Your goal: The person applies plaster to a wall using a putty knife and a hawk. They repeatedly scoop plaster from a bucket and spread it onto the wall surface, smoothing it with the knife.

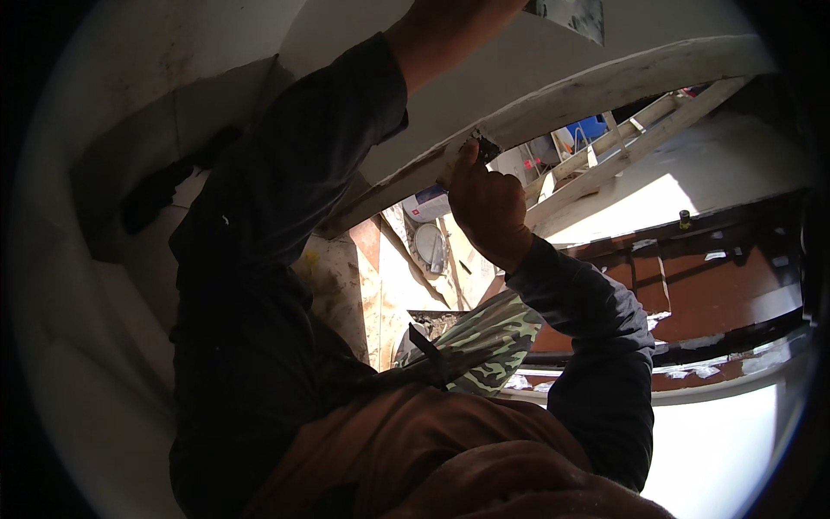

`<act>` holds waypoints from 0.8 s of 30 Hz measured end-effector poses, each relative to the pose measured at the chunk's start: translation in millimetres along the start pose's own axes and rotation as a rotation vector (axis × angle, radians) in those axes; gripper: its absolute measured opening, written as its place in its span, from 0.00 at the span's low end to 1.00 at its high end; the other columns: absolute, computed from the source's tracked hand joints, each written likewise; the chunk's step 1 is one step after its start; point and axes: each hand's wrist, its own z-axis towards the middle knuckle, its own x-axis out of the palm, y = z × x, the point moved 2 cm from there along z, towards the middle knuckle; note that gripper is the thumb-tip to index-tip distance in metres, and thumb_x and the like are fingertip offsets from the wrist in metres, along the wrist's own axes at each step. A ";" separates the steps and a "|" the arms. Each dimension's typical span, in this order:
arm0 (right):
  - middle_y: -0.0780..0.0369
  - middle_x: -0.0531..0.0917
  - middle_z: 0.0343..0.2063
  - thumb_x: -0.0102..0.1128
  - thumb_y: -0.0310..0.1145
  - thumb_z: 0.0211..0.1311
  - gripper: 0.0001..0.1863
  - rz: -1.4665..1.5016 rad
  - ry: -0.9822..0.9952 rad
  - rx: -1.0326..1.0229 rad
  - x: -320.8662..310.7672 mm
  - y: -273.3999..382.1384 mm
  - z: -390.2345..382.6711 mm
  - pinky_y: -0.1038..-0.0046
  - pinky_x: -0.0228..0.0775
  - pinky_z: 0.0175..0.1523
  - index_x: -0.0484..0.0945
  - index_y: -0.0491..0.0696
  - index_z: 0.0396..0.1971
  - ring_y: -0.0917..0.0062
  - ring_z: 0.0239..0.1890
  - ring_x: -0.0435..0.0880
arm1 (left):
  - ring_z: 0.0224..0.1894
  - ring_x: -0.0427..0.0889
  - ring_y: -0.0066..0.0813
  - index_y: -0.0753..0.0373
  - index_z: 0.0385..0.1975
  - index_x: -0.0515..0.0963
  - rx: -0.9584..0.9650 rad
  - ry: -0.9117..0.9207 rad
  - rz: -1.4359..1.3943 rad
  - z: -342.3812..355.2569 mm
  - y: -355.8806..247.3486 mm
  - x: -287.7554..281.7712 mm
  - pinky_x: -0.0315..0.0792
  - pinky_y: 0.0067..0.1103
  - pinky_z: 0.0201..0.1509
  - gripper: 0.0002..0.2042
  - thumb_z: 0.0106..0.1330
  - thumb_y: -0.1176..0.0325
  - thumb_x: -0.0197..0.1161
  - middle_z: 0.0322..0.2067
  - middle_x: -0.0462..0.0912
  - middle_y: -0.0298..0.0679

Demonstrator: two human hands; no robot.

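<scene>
The right hand (486, 203) is raised to the edge of a white curved beam (605, 86) that runs from the lower middle of the view up toward the upper right; its fingers are curled shut around a small dark tool (486, 147), of which only the tip shows at the beam's edge, and its kind cannot be told; the tip touches the beam where the white coating looks chipped and dark, which suggests the grip is set to press the tool against that spot. The left arm (346, 130), in a dark sleeve, reaches up and across the view toward the top edge; the left hand itself is out of view, so whether it is open or closed cannot be told; a grey flat blade or plate (575, 16) shows at the top edge near where that hand would be, but contact cannot be confirmed. Below the right forearm lies a camouflage-patterned cloth (488, 342), apparently over the person's knee; beside it stands a dark bucket (432, 324) holding rubble or dark paste. Farther below are a wooden ladder (622, 143), a round white lid (430, 246) and a reddish-brown floor (718, 285) with pale patches; a white wall (86, 216) fills the left.
</scene>
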 end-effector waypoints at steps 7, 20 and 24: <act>0.68 0.68 0.19 0.62 0.34 0.62 0.24 0.276 -0.095 -0.085 -31.7 -26.0 -18.3 0.72 0.58 0.22 0.78 0.47 0.60 0.81 0.18 0.68 | 0.23 0.73 0.17 0.68 0.29 0.76 -0.006 -0.014 0.038 0.6 -4.1 -1.7 0.69 0.20 0.27 0.08 0.67 0.74 0.52 0.24 0.77 0.32; 0.69 0.66 0.16 0.69 0.34 0.61 0.28 0.077 -0.288 -0.159 -19.9 -133.6 -6.9 0.71 0.57 0.19 0.78 0.59 0.64 0.79 0.15 0.65 | 0.20 0.67 0.14 0.65 0.24 0.75 -0.006 -0.014 -0.007 1.6 6.9 -5.4 0.63 0.20 0.23 0.08 0.65 0.75 0.51 0.21 0.74 0.28; 0.68 0.68 0.17 0.71 0.32 0.59 0.32 0.093 -0.108 -0.137 -31.2 -131.4 -10.9 0.70 0.59 0.20 0.76 0.59 0.66 0.78 0.16 0.68 | 0.19 0.67 0.14 0.64 0.23 0.74 0.080 0.041 -0.001 1.7 4.9 -8.0 0.63 0.20 0.24 0.08 0.65 0.75 0.51 0.20 0.73 0.28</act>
